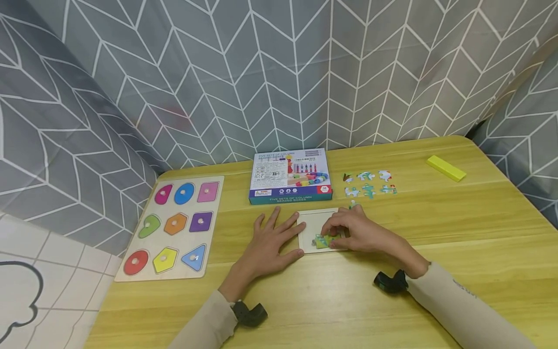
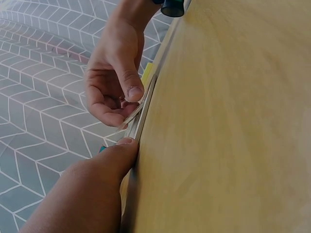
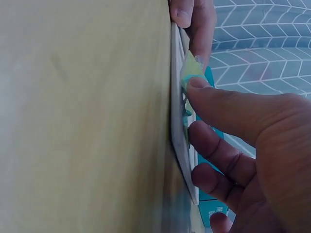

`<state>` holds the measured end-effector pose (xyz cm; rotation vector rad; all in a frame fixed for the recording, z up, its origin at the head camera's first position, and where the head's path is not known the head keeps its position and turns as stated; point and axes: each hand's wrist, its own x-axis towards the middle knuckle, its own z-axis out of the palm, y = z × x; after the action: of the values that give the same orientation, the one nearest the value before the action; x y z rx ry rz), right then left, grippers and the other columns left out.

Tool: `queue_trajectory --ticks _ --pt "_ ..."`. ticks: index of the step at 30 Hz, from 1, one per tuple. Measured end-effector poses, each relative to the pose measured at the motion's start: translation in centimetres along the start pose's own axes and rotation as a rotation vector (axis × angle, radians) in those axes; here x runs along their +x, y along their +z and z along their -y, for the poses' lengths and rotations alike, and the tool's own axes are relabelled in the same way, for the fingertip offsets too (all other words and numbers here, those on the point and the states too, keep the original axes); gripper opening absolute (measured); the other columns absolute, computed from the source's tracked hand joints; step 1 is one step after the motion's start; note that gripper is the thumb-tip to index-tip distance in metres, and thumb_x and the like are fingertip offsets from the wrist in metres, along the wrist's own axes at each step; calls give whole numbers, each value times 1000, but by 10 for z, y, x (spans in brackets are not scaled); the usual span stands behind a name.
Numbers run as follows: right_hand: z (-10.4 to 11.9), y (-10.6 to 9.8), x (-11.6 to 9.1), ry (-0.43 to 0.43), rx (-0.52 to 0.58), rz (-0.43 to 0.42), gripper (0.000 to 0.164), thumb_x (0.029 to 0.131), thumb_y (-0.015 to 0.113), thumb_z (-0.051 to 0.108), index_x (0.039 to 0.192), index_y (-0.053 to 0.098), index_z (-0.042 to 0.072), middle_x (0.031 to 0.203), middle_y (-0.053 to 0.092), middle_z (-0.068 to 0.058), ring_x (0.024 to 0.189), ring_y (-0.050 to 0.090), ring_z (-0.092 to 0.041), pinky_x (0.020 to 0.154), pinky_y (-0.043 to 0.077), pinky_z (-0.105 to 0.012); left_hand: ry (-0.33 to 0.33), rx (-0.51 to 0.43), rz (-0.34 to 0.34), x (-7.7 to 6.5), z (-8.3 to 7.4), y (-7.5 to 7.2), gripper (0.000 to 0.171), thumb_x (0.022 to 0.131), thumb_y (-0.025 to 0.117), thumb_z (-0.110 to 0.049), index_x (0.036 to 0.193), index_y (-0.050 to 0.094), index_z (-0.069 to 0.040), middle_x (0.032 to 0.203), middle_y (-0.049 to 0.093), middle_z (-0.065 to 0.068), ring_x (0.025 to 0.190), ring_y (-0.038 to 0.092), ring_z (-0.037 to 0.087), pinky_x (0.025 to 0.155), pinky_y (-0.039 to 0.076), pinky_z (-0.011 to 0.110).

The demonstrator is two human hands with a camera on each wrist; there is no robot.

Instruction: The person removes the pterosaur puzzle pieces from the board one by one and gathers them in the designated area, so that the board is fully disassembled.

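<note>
A shallow pale wooden puzzle tray (image 1: 311, 222) lies on the table. My left hand (image 1: 268, 251) rests at its left side, fingers spread, with fingertips and thumb touching the frame. Over the tray's right part, my right hand (image 1: 359, 230) pinches a green and yellow jigsaw piece (image 3: 189, 68) between thumb and fingers. The piece is tilted up from the tray in the right wrist view. Other green pieces (image 1: 321, 241) show by the lower edge, partly hidden by the right fingers. I cannot tell whether they are joined.
Several loose jigsaw pieces (image 1: 368, 190) lie in rows beyond the right hand. Behind the tray is a toy box (image 1: 289, 177). A wooden shape board (image 1: 174, 242) with knobbed shapes lies at the left, and a yellow block (image 1: 446, 167) at the far right. A patterned curtain (image 1: 296, 72) hangs behind.
</note>
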<state>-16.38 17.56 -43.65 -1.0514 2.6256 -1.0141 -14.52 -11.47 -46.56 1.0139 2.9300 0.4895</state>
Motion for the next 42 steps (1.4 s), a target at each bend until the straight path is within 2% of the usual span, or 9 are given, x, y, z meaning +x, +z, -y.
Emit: queue_trajectory --ticks 6,14,19,27,31,34,38,42 --pt "2 0 1 6 1 -20 17 86 82 16 97 76 27 83 65 20 83 53 -6 79 18 -39 0 1 -2 0 1 1 64 98 43 -66 157 36 -41 168 25 -14 160 9 38 121 7 67" --pt "6 3 3 -5 16 -52 13 86 81 14 93 77 25 80 67 19 79 53 -9 78 18 -37 6 9 -4 0 1 1 64 99 42 -67 157 35 -41 168 25 -14 160 10 38 120 8 67" --pt "7 2 3 13 45 -48 12 88 80 16 90 76 26 79 67 19 77 53 -10 78 17 -38 3 6 -2 0 1 1 64 99 42 -67 157 34 -42 168 24 -15 160 9 37 121 8 67" --pt "7 2 3 18 111 -42 13 88 80 16 89 75 28 80 68 19 75 50 -4 78 21 -37 -10 -1 10 0 1 2 65 98 42 -67 157 34 -43 169 22 -17 160 8 37 121 7 67" --pt "5 1 2 34 178 -46 12 89 79 16 91 75 27 83 69 16 77 53 -6 80 27 -36 -9 -6 8 0 0 2 64 98 42 -67 157 34 -43 169 22 -17 160 8 37 121 7 67" --pt "2 -1 1 43 254 -40 11 91 77 14 94 76 24 88 70 11 80 56 -9 82 41 -31 -3 -10 3 0 0 2 64 98 42 -67 157 35 -42 169 23 -16 160 8 38 121 7 67" --pt "-3 -5 0 52 328 -35 10 94 73 10 99 76 18 95 74 4 84 59 -11 75 53 -25 -2 -4 9 0 1 2 64 98 41 -68 157 35 -42 169 23 -16 160 8 37 121 8 67" --pt "-6 -13 -2 109 342 -44 10 95 72 12 102 76 18 97 75 3 86 60 -14 77 52 -24 -12 0 20 0 1 1 65 98 41 -68 157 34 -43 169 21 -17 160 7 37 121 7 67"
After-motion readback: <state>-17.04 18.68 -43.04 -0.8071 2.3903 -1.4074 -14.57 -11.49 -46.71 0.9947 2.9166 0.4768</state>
